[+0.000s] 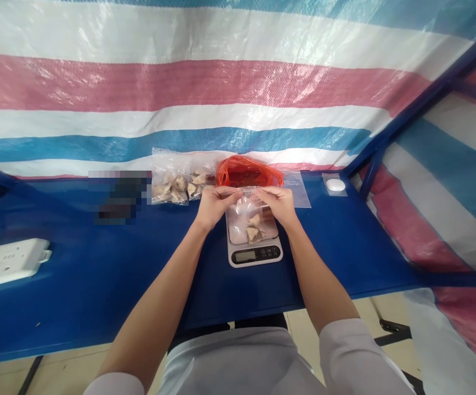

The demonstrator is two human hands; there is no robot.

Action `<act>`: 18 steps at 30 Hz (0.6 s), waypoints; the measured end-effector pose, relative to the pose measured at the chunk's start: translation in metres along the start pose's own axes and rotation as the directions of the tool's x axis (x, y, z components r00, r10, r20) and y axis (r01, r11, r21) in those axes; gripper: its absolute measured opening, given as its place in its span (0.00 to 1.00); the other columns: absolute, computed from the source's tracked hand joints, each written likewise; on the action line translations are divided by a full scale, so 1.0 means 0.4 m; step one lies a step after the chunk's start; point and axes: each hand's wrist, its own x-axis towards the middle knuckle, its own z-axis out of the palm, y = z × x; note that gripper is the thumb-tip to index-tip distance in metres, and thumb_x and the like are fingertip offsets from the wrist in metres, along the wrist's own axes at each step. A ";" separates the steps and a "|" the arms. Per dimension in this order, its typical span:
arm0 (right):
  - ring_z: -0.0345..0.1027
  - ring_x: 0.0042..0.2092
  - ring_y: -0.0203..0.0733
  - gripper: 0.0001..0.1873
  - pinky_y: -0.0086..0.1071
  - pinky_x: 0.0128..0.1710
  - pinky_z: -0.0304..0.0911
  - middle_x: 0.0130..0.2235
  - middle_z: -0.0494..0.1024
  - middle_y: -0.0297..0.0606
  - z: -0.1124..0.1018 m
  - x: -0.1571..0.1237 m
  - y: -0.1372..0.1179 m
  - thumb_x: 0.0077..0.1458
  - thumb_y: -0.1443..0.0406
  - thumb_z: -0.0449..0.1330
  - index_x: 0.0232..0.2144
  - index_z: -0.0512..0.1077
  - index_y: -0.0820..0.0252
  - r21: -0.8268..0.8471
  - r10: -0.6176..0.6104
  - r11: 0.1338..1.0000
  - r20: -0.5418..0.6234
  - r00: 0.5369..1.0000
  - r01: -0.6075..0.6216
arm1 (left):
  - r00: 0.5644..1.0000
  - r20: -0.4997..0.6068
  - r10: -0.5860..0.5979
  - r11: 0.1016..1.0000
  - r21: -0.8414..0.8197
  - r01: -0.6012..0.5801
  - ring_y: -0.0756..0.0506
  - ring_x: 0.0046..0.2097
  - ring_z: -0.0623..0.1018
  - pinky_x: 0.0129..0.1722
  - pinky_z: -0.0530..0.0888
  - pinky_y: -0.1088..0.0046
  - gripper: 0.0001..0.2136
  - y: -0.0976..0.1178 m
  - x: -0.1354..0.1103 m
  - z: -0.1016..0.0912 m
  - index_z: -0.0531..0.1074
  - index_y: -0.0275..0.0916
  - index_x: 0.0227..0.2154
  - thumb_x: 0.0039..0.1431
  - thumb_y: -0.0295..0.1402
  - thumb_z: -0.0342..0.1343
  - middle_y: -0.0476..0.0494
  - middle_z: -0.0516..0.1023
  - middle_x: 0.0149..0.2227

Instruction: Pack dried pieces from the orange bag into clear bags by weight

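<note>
Between my hands is a clear plastic bag with a few pale, dried-looking chunks at its bottom. My left hand pinches the bag's top edge on one side, and my right hand pinches it on the other. Beneath and behind the bag sits a white digital kitchen scale, its small display facing me; I cannot read any figure on it. Whether the bag rests on the scale's plate or hangs just over it, I cannot tell. A red plastic bag stands open just beyond my fingers.
Two filled clear bags of similar chunks lie left of the red bag. A flat clear bag and a white rounded object are to the right. A white power strip lies at the left of the blue table. Striped sheeting hangs behind.
</note>
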 end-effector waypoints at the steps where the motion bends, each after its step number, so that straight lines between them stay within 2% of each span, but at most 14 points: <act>1: 0.78 0.31 0.43 0.17 0.39 0.35 0.78 0.28 0.83 0.34 0.000 0.001 0.004 0.43 0.49 0.71 0.28 0.83 0.55 -0.008 -0.010 1.000 0.001 1.000 0.010 | 1.000 0.013 0.011 1.000 0.013 -0.011 0.43 0.32 0.81 0.36 0.77 0.68 0.15 0.001 0.001 0.000 0.84 0.37 0.28 0.42 0.44 0.73 0.41 0.84 0.30; 6: 0.78 0.32 0.44 0.16 0.39 0.36 0.78 0.29 0.84 0.34 0.005 -0.001 0.015 0.45 0.50 0.71 0.29 0.84 0.54 -0.041 -0.040 0.998 0.012 0.999 0.040 | 0.997 0.030 0.072 0.996 0.056 -0.074 0.43 0.33 0.81 0.37 0.77 0.68 0.14 -0.001 0.000 0.001 0.84 0.38 0.27 0.45 0.45 0.72 0.41 0.85 0.31; 10: 0.78 0.33 0.44 0.17 0.38 0.36 0.77 0.30 0.84 0.35 0.007 -0.003 0.013 0.45 0.49 0.70 0.30 0.83 0.54 -0.063 -0.034 0.997 0.020 0.999 0.035 | 0.999 0.012 0.043 0.998 0.048 -0.044 0.43 0.31 0.80 0.34 0.78 0.67 0.16 0.000 -0.006 0.000 0.84 0.38 0.26 0.43 0.46 0.72 0.41 0.84 0.29; 15: 0.76 0.29 0.43 0.18 0.37 0.32 0.77 0.26 0.82 0.34 0.006 -0.002 0.009 0.46 0.47 0.69 0.27 0.82 0.55 -0.096 -0.048 0.994 -0.004 0.999 0.048 | 0.999 -0.008 0.041 0.997 0.063 -0.040 0.43 0.33 0.81 0.37 0.78 0.67 0.14 0.002 -0.013 -0.001 0.84 0.38 0.27 0.44 0.45 0.72 0.41 0.84 0.30; 18: 0.76 0.29 0.43 0.17 0.36 0.31 0.76 0.25 0.81 0.34 0.008 -0.003 0.007 0.47 0.48 0.68 0.27 0.82 0.55 -0.102 -0.073 0.992 -0.006 0.997 0.072 | 0.999 -0.002 0.034 0.996 0.076 -0.034 0.43 0.32 0.80 0.36 0.77 0.68 0.14 0.003 -0.017 0.002 0.84 0.38 0.28 0.45 0.44 0.71 0.41 0.84 0.30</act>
